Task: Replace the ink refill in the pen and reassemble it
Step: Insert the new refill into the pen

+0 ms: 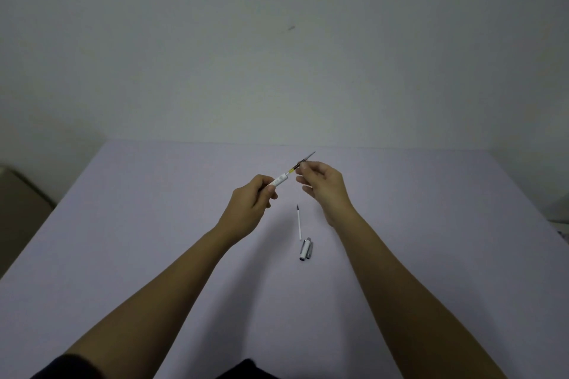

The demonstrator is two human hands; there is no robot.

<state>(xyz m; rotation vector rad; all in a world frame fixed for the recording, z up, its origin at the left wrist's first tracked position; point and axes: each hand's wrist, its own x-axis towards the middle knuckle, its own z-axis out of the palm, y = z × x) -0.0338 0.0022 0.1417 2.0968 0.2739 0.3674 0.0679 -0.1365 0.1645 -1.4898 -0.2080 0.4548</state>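
Head view: left hand [252, 198] grips white plastic pen barrel [279, 180]; right hand [323, 184] pinches thin dark refill [304, 160] just beyond it. Light, bendy, hold near barrel.

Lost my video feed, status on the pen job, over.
Left hand grips white barrel. Right hand pinches dark refill at barrel mouth. White refill and cap lie on table, nothing obstructing.

Only two things lie on the table [154, 224]: a white refill [299, 223] and, touching its near end, a pen cap [305, 249]. Left, right and nearward of the cap the surface is bare. Both raised hands occupy the air beyond the cap.
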